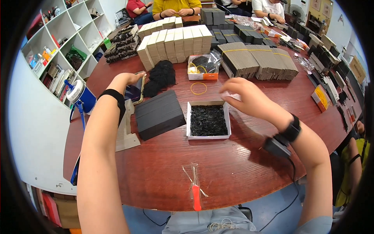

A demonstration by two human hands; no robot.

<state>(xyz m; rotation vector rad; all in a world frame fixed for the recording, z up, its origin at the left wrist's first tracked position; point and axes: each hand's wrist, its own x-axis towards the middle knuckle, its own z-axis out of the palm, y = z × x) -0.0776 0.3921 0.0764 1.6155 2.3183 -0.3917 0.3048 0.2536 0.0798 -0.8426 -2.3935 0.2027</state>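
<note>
At the left, my left hand [130,79] grips the upper edge of a smartphone [134,93], which is tilted beside a stack of black cards [160,114]. My right hand [243,94] hovers past the upper right corner of a shallow white box [189,133] filled with short black strands. Its fingers are bent together, and something pale and clear, too blurred to name, shows at the fingertips. A bundle of black strings [161,76] lies beyond the cards. One yellow rubber band [198,88] rests on the table above the white box.
An orange-and-white box [203,76] holds rubber bands and a black-filled bag. Behind stand rows of cream card stacks [175,43] and banded grey-brown stacks [257,60]. A red-handled tool [196,197] in clear wrap lies near the front edge. A blue-and-white jug [82,96] stands left.
</note>
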